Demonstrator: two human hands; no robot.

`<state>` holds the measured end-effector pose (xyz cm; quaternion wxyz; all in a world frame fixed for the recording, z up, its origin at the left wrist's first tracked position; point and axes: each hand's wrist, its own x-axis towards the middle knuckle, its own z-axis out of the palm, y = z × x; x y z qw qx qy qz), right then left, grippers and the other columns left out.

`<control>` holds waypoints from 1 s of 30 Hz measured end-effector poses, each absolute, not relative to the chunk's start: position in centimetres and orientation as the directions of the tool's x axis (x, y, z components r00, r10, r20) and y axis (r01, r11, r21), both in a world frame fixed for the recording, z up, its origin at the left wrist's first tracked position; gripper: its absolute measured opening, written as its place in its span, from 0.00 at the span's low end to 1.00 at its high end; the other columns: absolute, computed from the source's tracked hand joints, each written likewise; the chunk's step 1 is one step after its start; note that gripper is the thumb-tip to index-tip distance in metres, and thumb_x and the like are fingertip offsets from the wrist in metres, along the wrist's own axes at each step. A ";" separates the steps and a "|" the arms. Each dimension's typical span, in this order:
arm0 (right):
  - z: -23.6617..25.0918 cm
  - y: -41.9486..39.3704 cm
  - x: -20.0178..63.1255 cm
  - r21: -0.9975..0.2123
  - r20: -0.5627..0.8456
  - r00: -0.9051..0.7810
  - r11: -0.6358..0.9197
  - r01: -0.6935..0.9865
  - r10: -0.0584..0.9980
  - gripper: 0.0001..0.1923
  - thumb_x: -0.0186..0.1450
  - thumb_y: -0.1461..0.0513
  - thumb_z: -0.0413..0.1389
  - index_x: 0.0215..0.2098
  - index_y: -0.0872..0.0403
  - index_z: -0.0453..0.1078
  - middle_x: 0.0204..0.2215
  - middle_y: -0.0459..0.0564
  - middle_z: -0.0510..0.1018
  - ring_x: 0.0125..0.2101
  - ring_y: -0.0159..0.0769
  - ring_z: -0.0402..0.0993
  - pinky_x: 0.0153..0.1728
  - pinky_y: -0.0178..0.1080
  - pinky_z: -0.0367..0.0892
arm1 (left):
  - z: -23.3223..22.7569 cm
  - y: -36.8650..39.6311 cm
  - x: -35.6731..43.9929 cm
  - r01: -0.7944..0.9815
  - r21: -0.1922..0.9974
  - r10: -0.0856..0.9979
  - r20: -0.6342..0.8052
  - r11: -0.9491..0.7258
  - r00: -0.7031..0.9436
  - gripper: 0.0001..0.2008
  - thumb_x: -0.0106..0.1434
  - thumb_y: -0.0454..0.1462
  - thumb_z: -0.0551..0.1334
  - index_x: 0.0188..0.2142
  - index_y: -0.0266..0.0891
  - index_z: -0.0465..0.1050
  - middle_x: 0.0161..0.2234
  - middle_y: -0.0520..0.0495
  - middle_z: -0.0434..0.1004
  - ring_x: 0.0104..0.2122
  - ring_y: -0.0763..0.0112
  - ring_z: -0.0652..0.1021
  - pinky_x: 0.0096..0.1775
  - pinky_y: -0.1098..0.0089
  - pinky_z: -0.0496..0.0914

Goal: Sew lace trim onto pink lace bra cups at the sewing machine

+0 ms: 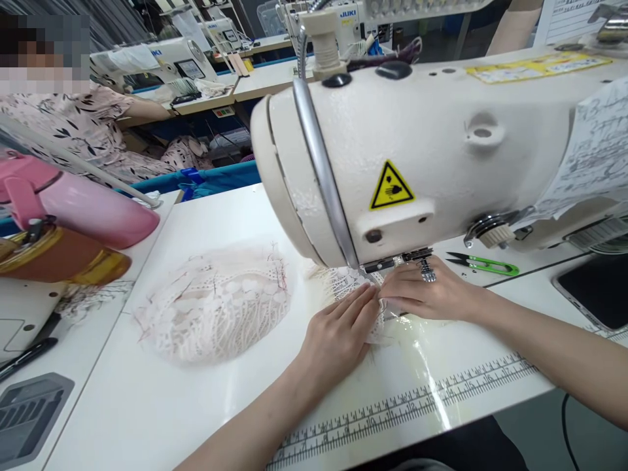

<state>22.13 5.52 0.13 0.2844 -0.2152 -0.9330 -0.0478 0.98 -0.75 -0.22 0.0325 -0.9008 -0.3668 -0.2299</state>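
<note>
A piece of white lace fabric (346,281) lies on the sewing machine bed under the needle area, partly covered by the machine head and my fingers. My left hand (338,327) rests on its near edge, fingers stretched out flat and side by side. On the other side, close to the presser foot, my right hand (432,288) has its fingers bent together on the lace's edge; the thumb is hidden. Over both hands hangs the white sewing machine head (422,144). To the left sits a loose heap of lace pieces (216,307) with stray reddish threads.
Green thread snips (490,263) and a dark phone (596,288) lie at right. A pink bottle (98,203) and an amber container (69,258) stand at left. A printed ruler (392,418) runs along the front edge. A co-worker (69,131) sits beyond.
</note>
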 end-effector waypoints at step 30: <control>-1.7 4.9 19.9 -0.123 0.557 -0.738 0.917 0.379 0.380 0.12 0.64 0.71 0.49 0.40 0.52 0.71 0.38 0.42 0.80 0.39 0.29 0.75 0.44 0.37 0.71 | 0.1 0.1 0.0 0.807 0.098 0.763 0.406 -0.583 0.502 0.13 0.56 0.28 0.54 0.42 0.38 0.65 0.50 0.41 0.75 0.47 0.61 0.77 0.47 0.62 0.74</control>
